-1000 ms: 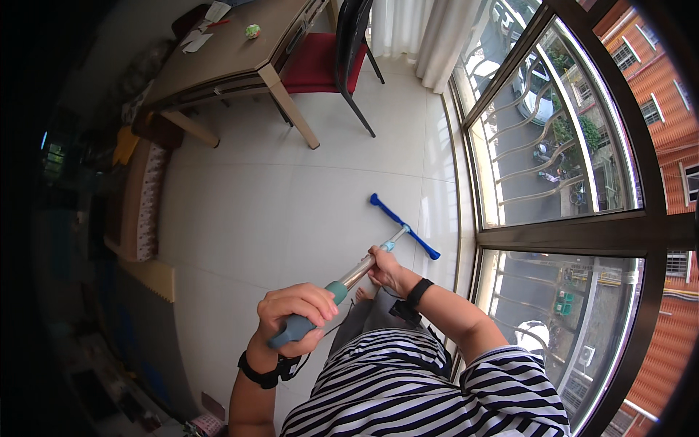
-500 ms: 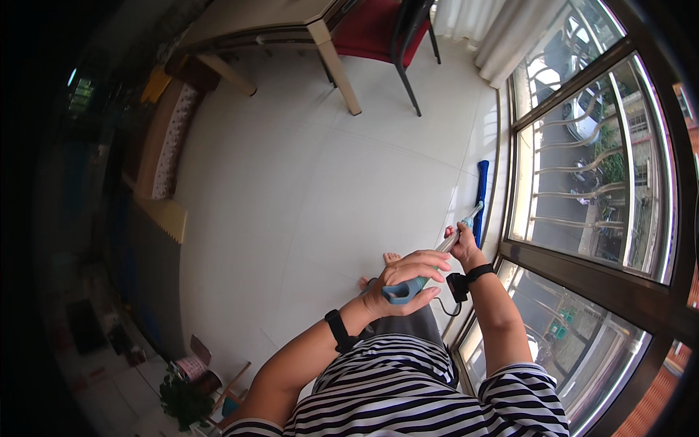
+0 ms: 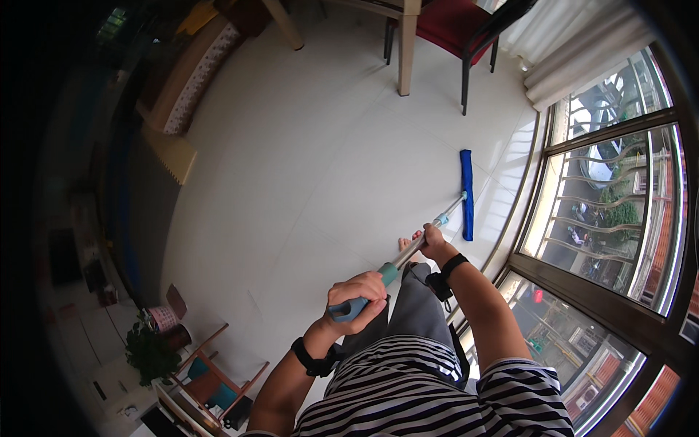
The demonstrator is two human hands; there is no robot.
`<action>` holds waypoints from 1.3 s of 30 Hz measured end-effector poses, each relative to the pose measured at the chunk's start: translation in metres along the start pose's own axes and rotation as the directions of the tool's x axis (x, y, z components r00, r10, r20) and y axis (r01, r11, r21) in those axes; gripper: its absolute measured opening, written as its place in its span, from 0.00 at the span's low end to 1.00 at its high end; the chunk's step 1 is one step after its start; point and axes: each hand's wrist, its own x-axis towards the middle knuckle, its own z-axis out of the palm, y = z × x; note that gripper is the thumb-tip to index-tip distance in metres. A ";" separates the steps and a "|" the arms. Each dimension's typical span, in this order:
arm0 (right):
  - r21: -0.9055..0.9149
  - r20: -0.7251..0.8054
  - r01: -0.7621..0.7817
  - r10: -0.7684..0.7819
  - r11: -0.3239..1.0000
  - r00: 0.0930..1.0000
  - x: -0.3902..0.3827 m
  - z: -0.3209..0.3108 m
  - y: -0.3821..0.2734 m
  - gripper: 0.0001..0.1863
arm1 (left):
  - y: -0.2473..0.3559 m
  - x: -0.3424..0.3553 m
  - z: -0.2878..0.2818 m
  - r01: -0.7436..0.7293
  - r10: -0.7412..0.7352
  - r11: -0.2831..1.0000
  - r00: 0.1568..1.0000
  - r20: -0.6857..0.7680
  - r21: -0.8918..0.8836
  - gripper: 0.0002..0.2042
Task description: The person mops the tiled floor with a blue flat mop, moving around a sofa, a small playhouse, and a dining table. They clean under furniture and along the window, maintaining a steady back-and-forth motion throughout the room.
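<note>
Right now the left hand (image 3: pixel 358 295) has its fingers wrapped tight around the teal top end of a mop (image 3: pixel 408 256). Further down, the right hand (image 3: pixel 435 244) grips the silver pole. At the far end, the mop's flat blue head (image 3: pixel 467 193) lies on the white floor (image 3: pixel 306 182), close to the big window (image 3: pixel 604 211). A red chair (image 3: pixel 455 25) stands well apart.

Pale tiled floor (image 3: pixel 306 182), daylight through barred windows (image 3: pixel 604 211), a red chair (image 3: pixel 455 25) beside a wooden table leg (image 3: pixel 405 51).
</note>
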 end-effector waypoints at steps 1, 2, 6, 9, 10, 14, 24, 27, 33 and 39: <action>-0.017 -0.039 -0.008 0.008 1.000 0.999 0.004 0.012 0.018 0.11 | 0.004 -0.017 -0.013 -0.002 0.003 1.000 0.999 -0.039 0.011 0.07; -0.047 -0.034 -0.003 0.001 0.999 0.999 0.008 0.024 0.041 0.10 | 0.009 -0.035 -0.026 -0.010 0.013 0.999 0.998 -0.068 0.036 0.07; -0.341 0.024 -0.034 0.045 0.939 0.999 0.009 0.076 0.134 0.14 | 0.038 -0.114 -0.079 0.029 0.002 0.990 0.974 -0.226 0.135 0.08; -0.547 -0.018 -0.084 0.088 0.833 0.996 0.001 0.114 0.218 0.13 | 0.066 -0.178 -0.111 0.090 -0.020 0.979 0.935 -0.353 0.185 0.07; -0.597 -0.005 -0.097 0.118 0.796 0.993 -0.003 0.125 0.247 0.13 | 0.076 -0.198 -0.120 0.104 -0.014 0.973 0.919 -0.395 0.207 0.07; -0.719 -0.034 -0.159 0.195 0.677 0.980 -0.025 0.160 0.362 0.17 | 0.118 -0.270 -0.144 0.189 0.012 0.935 0.827 -0.561 0.299 0.07; -0.836 0.112 -0.131 0.399 0.533 0.910 -0.072 0.192 0.462 0.16 | 0.168 -0.314 -0.161 0.281 0.059 0.880 0.736 -0.675 0.383 0.05; -0.806 0.207 -0.004 0.288 0.593 0.935 -0.086 0.187 0.438 0.16 | 0.177 -0.307 -0.167 0.193 0.109 0.865 0.829 -0.549 0.464 0.10; -0.793 0.203 0.167 -0.004 0.586 0.979 -0.098 0.159 0.344 0.16 | 0.171 -0.258 -0.137 0.081 0.061 0.895 0.952 -0.302 0.438 0.17; -0.725 0.140 0.257 -0.229 0.639 0.963 -0.080 0.104 0.222 0.13 | 0.137 -0.187 -0.081 -0.061 0.092 0.881 0.995 -0.045 0.469 0.13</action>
